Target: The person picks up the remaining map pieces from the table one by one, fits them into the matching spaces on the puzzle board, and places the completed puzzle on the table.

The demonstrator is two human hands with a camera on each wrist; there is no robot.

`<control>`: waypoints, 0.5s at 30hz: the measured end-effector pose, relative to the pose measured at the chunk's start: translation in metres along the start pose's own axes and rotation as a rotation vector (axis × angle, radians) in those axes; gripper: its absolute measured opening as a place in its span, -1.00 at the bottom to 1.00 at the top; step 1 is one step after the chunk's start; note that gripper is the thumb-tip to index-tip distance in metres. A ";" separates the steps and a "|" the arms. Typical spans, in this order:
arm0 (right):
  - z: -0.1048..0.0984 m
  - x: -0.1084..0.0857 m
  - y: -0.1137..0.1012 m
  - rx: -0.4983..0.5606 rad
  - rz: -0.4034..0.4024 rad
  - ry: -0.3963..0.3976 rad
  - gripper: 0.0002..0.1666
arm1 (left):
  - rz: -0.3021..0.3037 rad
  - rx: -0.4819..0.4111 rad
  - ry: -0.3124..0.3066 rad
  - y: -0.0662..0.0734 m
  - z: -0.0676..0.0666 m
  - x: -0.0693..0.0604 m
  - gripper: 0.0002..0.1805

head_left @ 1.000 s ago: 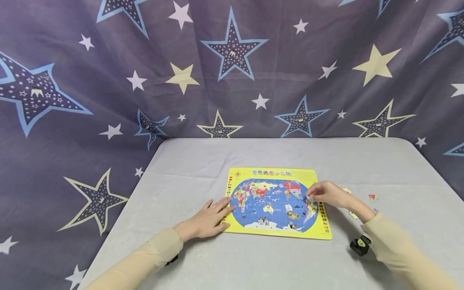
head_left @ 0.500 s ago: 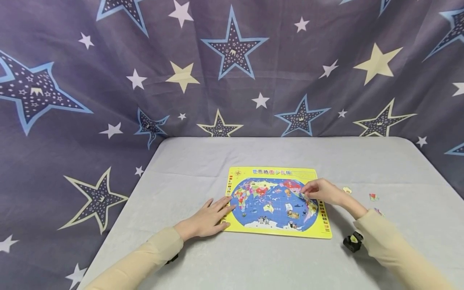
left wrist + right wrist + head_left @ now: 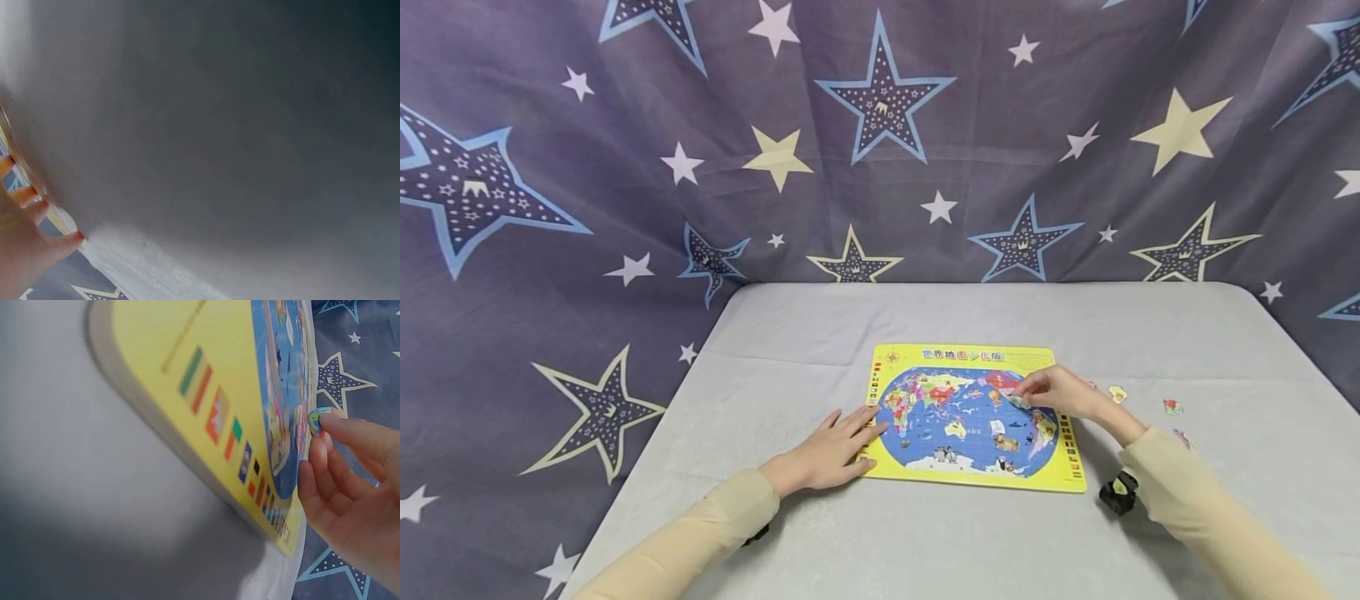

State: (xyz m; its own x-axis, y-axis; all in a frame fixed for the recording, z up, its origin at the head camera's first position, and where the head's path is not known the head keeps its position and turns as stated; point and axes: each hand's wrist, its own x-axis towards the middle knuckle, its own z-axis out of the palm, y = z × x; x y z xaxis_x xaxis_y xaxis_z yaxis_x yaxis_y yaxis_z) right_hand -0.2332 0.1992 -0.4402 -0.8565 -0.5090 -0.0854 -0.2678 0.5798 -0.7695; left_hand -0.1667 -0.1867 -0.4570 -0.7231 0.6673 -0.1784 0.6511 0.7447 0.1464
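Note:
A yellow-bordered world map puzzle board (image 3: pixel 1067 480) lies flat on the table. My left hand (image 3: pixel 827 451) rests with spread fingers on its left edge; the left wrist view catches only the fingers and thumb (image 3: pixel 65 245) along that edge. Over the upper right part of the map, my right hand (image 3: pixel 1066 392) pinches a small blue and green puzzle piece (image 3: pixel 315 419) between thumb and forefinger. In the head view this puzzle piece (image 3: pixel 1018 402) sits at or just above the map surface; whether it touches cannot be told.
To the right of the board lie several loose puzzle pieces: a pale yellow piece (image 3: pixel 1117 394), a red and green piece (image 3: pixel 1172 407) and a purplish piece (image 3: pixel 1183 438). A grey cloth covers the table (image 3: pixel 925 542). A star-patterned curtain (image 3: pixel 910 217) hangs behind.
My right hand has moved left and slightly up across the map with the puzzle piece, from the right edge towards the upper right landmass. The left hand has stayed in place.

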 end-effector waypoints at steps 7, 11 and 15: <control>0.002 0.003 0.000 0.002 0.014 -0.006 -0.80 | 0.007 0.001 0.005 0.000 0.000 0.000 -0.36; 0.003 0.005 0.000 -0.004 0.018 -0.004 -0.81 | 0.001 0.005 -0.006 -0.001 0.001 0.001 -0.35; 0.005 0.007 -0.001 -0.010 0.025 0.001 -0.81 | -0.003 0.004 -0.009 -0.001 0.001 0.001 -0.35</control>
State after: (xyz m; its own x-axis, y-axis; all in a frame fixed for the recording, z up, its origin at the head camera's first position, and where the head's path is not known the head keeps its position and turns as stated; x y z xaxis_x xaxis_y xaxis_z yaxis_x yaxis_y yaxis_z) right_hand -0.2365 0.1921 -0.4437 -0.8636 -0.4934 -0.1039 -0.2503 0.5985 -0.7611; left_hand -0.1676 -0.1867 -0.4584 -0.7233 0.6646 -0.1873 0.6496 0.7469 0.1419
